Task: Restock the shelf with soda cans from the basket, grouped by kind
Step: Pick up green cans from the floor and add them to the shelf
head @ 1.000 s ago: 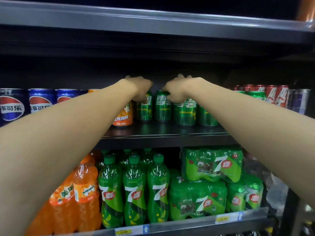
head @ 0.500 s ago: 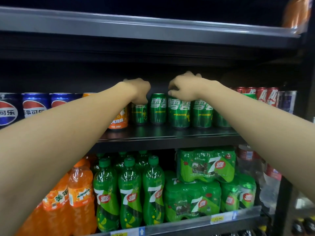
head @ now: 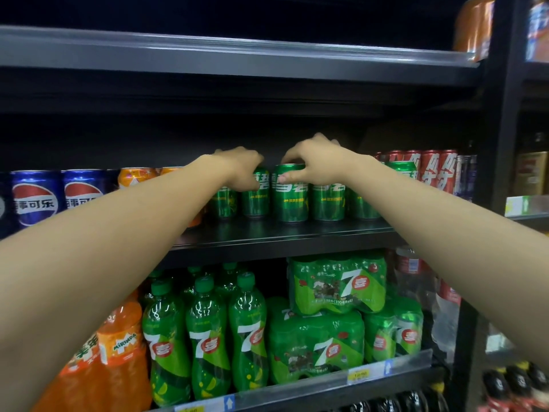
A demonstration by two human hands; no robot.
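Observation:
Several green Sprite cans (head: 328,200) stand in a row on the dark middle shelf (head: 267,233). My left hand (head: 242,169) grips the top of one green can (head: 255,197) at the left of the row. My right hand (head: 315,165) pinches the rim of the neighbouring green can (head: 289,197) from above. Both arms reach in from below. The basket is out of view.
Blue Pepsi cans (head: 35,197) and orange cans (head: 135,176) stand left of the green ones, red cans (head: 436,168) to the right. Below are 7-Up bottles (head: 208,337), green multipacks (head: 335,283) and orange Mirinda bottles (head: 118,352). An upper shelf edge (head: 237,58) overhangs.
Both hands have shifted slightly right along the row. My right hand moved from a can further back to pinch the front can's rim; the camera view also shifted left.

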